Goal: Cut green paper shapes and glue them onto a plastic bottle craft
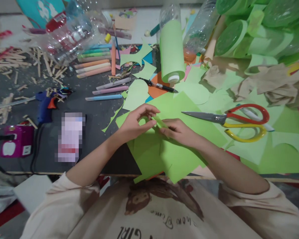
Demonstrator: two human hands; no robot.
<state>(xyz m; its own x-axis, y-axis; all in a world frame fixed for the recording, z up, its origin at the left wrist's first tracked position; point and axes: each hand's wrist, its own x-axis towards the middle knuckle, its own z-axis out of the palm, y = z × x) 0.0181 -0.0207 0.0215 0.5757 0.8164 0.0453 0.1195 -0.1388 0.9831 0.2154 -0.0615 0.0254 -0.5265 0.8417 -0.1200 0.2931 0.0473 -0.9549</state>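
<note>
Between my two hands is a small folded strip of green paper (159,122). My right hand (178,130) pinches its lower end. My left hand (137,122) touches the upper end with thumb and fingertips, its fingers curved round. Both hands are just above overlapping sheets of bright green paper (179,156). To the right of my right hand lie scissors (221,119) with one red and one yellow handle, blades pointing left. A pale green rounded cutout (137,93) and a black pen (161,87) lie beyond my hands.
A bottle wrapped in green paper (171,49) lies at the back. Green-wrapped bottles (259,39) and crumpled brown paper (269,86) crowd the right. Leftward are markers (94,68), a blue glue gun (45,106), a phone (70,137), a purple box (17,141) and wooden sticks (7,63).
</note>
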